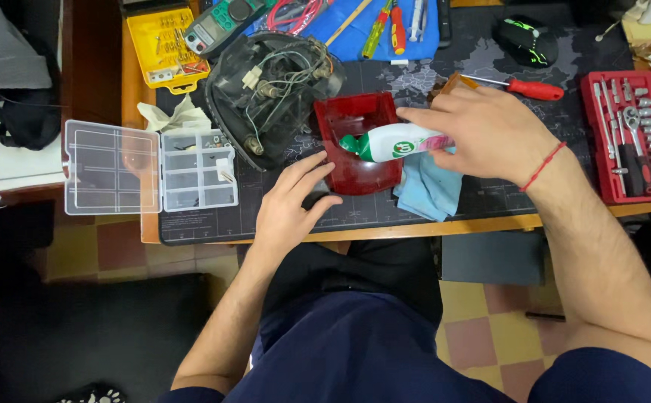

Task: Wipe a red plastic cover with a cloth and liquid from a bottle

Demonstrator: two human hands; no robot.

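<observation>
My right hand (pixel 482 130) grips a white squeeze bottle with a green cap (pixel 389 142), tipped on its side with the cap over a dark red plastic lens cover (pixel 355 138). The red cover lies on the dark desk mat (pixel 281 216). My left hand (pixel 292 205) rests on the mat at the cover's near left corner, fingers spread and touching its edge. A light blue cloth (pixel 426 190) lies under my right hand, beside the cover.
A black lamp housing with loose wires (pixel 269 89) sits behind the cover. A clear parts box (pixel 150 168) stands open at the left. Red socket set (pixel 635 130) at the right, red-handled screwdriver (pixel 523 87), yellow bit case (pixel 165 48), multimeter (pixel 221 26) and screwdrivers at the back.
</observation>
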